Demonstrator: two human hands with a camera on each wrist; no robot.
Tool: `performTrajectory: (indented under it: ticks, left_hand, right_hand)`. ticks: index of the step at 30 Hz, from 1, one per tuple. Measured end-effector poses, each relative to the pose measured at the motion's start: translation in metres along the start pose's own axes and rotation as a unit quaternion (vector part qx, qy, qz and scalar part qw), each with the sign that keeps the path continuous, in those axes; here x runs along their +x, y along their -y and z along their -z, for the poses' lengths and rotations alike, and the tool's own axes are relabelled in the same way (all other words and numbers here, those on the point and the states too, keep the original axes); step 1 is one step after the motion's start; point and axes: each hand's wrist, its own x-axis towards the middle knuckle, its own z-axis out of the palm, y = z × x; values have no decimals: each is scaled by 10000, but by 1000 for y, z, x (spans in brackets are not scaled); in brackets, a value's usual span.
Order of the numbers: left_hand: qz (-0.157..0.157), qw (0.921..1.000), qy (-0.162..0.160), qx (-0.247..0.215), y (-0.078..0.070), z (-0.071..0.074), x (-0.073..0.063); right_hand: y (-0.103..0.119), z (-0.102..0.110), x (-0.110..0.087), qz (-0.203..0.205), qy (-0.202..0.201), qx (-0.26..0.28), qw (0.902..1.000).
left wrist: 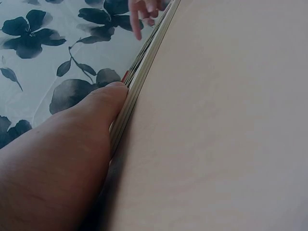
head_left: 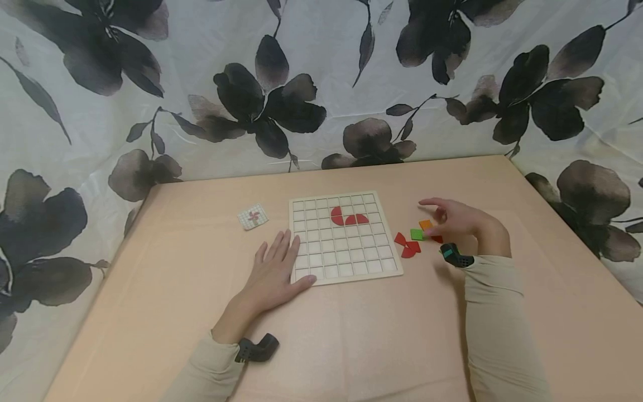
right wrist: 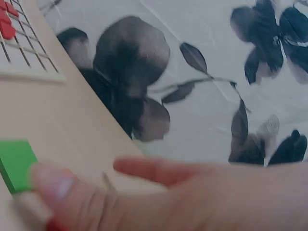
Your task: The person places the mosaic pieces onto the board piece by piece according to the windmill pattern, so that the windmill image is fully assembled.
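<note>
Holding right hand's [head_left: 459,219] fingers apart, right of centre, with green tile [head_left: 417,234] just left of thumb [right wrist: 60,188], possibly touching.

Soft light casts faint shadows; the wrist views look blurry.

The right hand [right wrist: 163,199] is beside a green tile [right wrist: 18,166], a gridded board [right wrist: 33,77] with red pieces [right wrist: 6,28] beyond
</note>
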Motion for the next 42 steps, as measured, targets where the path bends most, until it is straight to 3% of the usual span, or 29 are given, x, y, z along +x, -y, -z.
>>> performTrajectory:
  ticks: [4,9,14,20,33,42]
  left_hand:
    - [32,10000,38,-12,0,0,-1]
    - [32,10000,22,-10,0,0,-1]
    - [38,10000,69,-9,-1,1,0]
    - [32,10000,62,-33,-1,1,0]
    - [31,10000,17,-17,-1,1,-1]
    - [32,10000,-40,-2,-1,1,-1]
  right_hand:
    - [-12,2,-5,-294,195,-391,9986]
    - [-17,4,-7,-307,94,-411,9986]
    - [-21,3,-8,-632,-252,14,9977]
    - [-22,-1,-7,-1015,-863,500,9898]
    - [-1,-11,6,-660,-1693,390,9826]
    - [38,-21,25,-401,-2099,565,9753]
